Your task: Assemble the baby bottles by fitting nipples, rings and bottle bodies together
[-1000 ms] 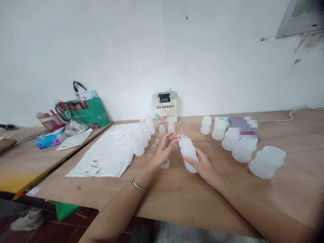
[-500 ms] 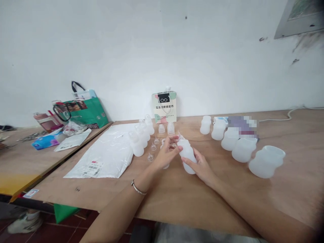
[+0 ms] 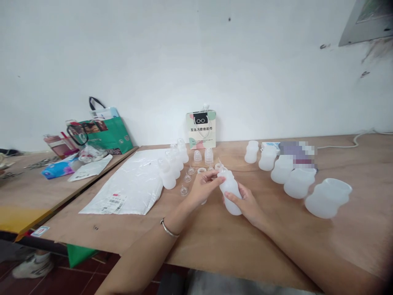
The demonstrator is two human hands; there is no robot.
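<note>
A frosted white baby bottle point(image 3: 232, 196), tilted with its top toward the far left, is gripped around the body by my right hand point(image 3: 248, 204). A clear nipple point(image 3: 221, 164) pokes up from its neck. Fingers and thumb of my left hand point(image 3: 206, 184) are closed on the bottle's neck collar; their tips partly hide it. Left of that hand lie several loose clear nipples point(image 3: 184, 190). Behind my left hand a white ring point(image 3: 202, 170) shows in part. Two clear domed caps point(image 3: 208, 155) stand farther back.
Several open bottles point(image 3: 299, 183) form a slanting row at right. Capped bottles point(image 3: 167, 175) stand at left beside a white plastic mailer point(image 3: 125, 180). A paper bag point(image 3: 201, 130) leans on the wall. A green bag point(image 3: 112, 135) and tissue pack point(image 3: 58, 166) occupy the left table.
The whole view has shifted slightly. Both hands stay on the bottle, which sits a little lower and farther right in view. Another white ring now shows behind the nipple.
</note>
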